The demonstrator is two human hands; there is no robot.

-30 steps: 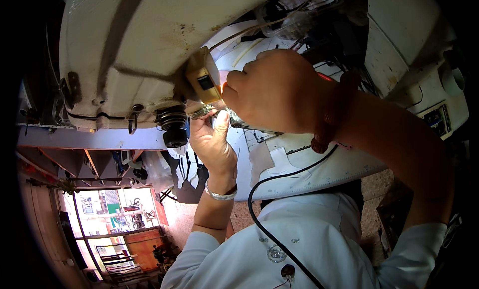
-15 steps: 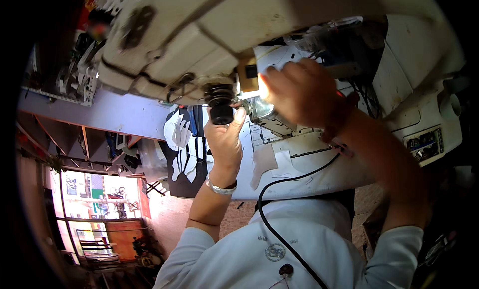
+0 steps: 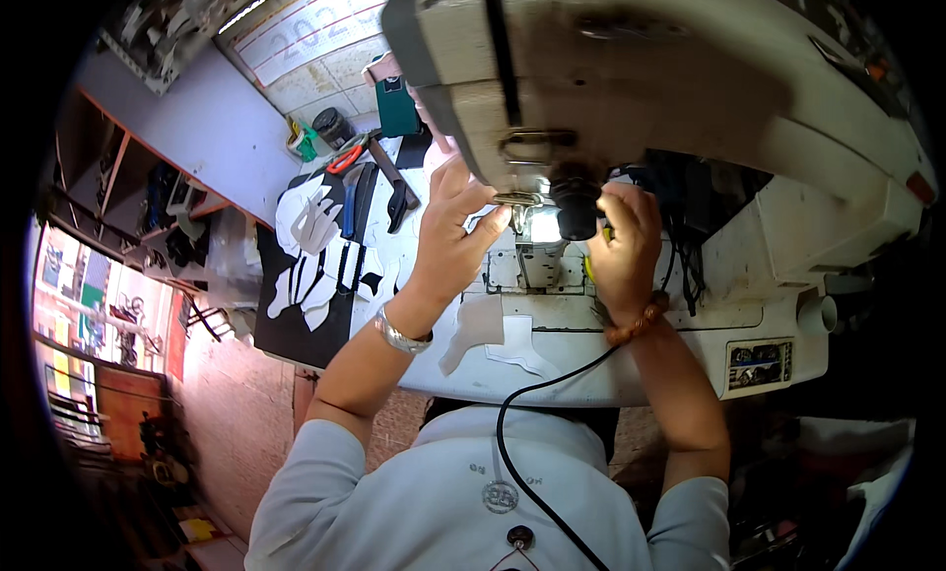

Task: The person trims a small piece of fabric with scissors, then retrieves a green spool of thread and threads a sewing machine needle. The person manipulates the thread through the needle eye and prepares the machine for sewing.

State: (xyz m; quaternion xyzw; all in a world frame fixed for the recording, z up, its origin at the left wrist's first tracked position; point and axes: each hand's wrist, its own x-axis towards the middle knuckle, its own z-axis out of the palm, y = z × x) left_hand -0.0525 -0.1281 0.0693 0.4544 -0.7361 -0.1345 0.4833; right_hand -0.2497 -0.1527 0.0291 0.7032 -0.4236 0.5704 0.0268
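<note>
The cream head of a sewing machine (image 3: 650, 108) fills the upper part of the view, its bed on the table below. My left hand (image 3: 455, 238) is raised to the needle area, thumb and forefinger pinching a small metal part (image 3: 517, 199). On the other side of a black round cylinder (image 3: 575, 204), my right hand (image 3: 631, 246) is closed with curled fingers. Bits of a yellow thing (image 3: 606, 234) show at those fingers; most of it is hidden. A bright light shines between the hands. Grey and white cut pieces (image 3: 477, 330) lie on the bed below.
Left of the machine, a black mat (image 3: 296, 325) carries several white cut pieces (image 3: 310, 226). Orange-handled scissors (image 3: 345, 159), a dark jar (image 3: 332, 128) and a green box (image 3: 396, 108) stand or lie behind. A black cable (image 3: 507, 413) hangs across my front.
My view has shifted, bringing the wall and tools at the left into sight. My right hand has dropped lower, beside the black cylinder. The left hand now pinches on the cylinder's left side.
</note>
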